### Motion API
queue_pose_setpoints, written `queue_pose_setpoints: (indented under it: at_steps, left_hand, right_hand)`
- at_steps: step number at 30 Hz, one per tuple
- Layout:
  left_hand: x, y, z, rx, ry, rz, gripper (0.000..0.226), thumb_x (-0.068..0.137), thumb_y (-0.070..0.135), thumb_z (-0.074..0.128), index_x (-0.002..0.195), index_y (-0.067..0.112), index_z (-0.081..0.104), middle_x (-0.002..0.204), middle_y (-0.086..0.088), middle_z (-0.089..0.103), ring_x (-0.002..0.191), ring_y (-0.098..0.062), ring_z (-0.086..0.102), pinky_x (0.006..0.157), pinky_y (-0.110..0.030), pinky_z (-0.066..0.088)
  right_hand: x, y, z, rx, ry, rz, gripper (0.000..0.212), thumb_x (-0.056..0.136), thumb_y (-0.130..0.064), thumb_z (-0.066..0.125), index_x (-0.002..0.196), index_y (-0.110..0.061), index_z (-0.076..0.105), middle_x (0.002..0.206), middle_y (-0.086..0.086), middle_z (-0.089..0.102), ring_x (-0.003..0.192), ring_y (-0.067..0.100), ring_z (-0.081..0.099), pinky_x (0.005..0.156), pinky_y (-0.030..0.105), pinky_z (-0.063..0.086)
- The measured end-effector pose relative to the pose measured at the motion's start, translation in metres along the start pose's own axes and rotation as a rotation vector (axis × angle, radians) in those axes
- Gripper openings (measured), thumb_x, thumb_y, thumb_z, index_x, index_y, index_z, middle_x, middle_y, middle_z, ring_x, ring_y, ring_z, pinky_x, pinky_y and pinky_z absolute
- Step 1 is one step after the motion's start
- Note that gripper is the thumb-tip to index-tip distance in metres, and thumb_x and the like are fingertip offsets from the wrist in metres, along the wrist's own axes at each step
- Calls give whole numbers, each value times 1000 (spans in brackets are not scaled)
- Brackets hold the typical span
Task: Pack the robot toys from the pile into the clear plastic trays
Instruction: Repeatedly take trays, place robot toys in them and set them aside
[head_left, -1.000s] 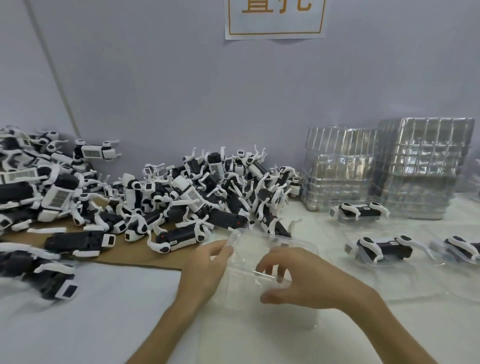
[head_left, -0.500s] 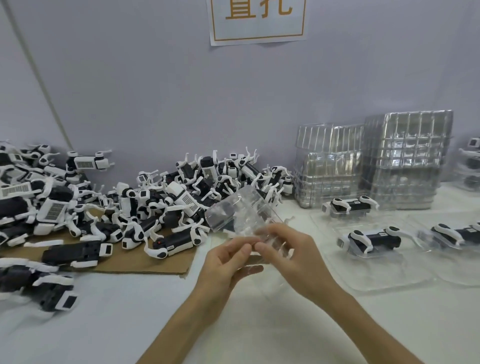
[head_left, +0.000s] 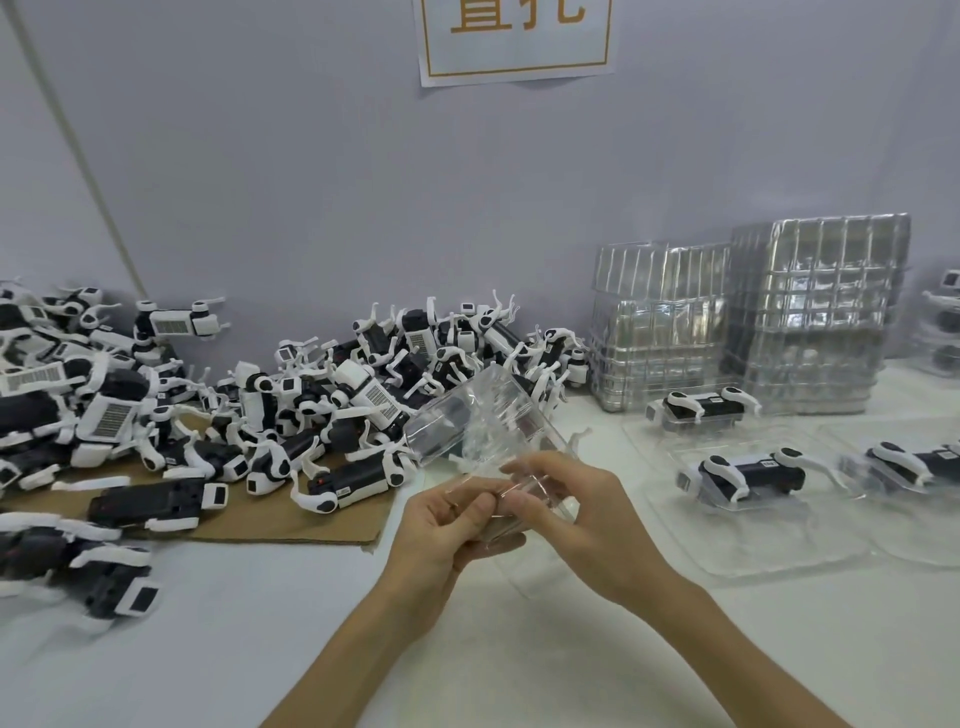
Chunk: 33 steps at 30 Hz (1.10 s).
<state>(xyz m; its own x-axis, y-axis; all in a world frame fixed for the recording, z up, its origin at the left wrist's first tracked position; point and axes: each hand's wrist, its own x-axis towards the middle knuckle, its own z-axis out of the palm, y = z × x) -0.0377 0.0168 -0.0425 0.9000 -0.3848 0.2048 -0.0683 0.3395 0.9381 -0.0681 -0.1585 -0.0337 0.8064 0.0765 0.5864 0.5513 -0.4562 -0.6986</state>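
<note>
The white counter (head_left: 208, 649) fills the lower view and carries everything. From nine to eleven o'clock sprawls the pile of robot toys (head_left: 291, 415), black-and-white bodies tangled legs-up. Most of it rests on a cardboard sheet (head_left: 270, 525), probably laid there to keep the heap together. At two o'clock two stacks of empty trays (head_left: 810, 312) stand side by side against the wall (head_left: 311, 182), tightly nested and on the right arm's side, so a fresh one can be drawn off as needed. Just in front of them, at three o'clock, lie the packed trays (head_left: 748, 540), each with one toy seated in its moulded hollow. They sit apart from the pile, so finished work does not mix with loose stock. Near the centre, a little toward six o'clock, a single clear tray (head_left: 483, 421) is held off the counter, tilted with its far end raised toward the pile. The left hand (head_left: 447, 525) pinches its near edge between thumb and curled fingers. The right hand (head_left: 576, 514) grips the same end from the other side, fingers curled over the rim. This two-handed pinch looks like a way to separate or straighten the thin plastic, though I cannot tell whether it is one tray or two stuck together. It holds no toy, so I judge the step to be readying a tray before picking one.
</note>
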Motion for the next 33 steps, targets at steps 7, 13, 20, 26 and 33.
queue_pose_setpoints:
  at_steps: [7, 13, 20, 26, 33]
  left_hand:
    - [2, 5, -2, -2, 15, 40, 55, 53, 45, 97, 87, 6, 80, 84, -17, 75, 77, -29, 75, 66, -37, 61]
    - [6, 9, 3, 27, 97, 42, 29, 64, 35, 81, 76, 9, 80, 76, -21, 75, 69, -36, 75, 58, -34, 60]
    - [3, 15, 5, 38, 90, 44, 27, 66, 33, 78, 79, 9, 81, 84, -21, 76, 74, -34, 76, 60, -33, 60]
    - [-3, 16, 4, -14, -201, 24, 32, 101, 20, 47, 124, 12, 68, 129, -17, 67, 119, -36, 64, 91, -37, 57]
    - [-1, 16, 0, 57, -170, 15, 31, 97, 11, 51, 120, 15, 72, 123, -16, 70, 116, -32, 67, 87, -35, 58]
  right_hand:
    - [0, -2, 0, 0, 0, -78, 17, 95, -37, 66, 110, -30, 70, 97, -17, 72, 80, 14, 70, 73, 23, 54]
    - [3, -5, -2, 107, 26, 8, 12, 91, -32, 70, 99, -23, 72, 86, -9, 72, 70, 17, 72, 66, 38, 56]
    - [6, -4, -4, 230, -3, 89, 15, 89, -25, 69, 101, -16, 73, 84, -2, 73, 73, 18, 72, 64, 25, 54]
    - [11, 0, -18, 328, 26, 133, 21, 91, -25, 63, 108, -13, 70, 79, -2, 72, 71, 15, 67, 62, 25, 50]
    - [1, -1, 3, 162, 44, 65, 19, 94, -34, 62, 110, -42, 64, 95, -10, 71, 82, 14, 69, 74, 28, 55]
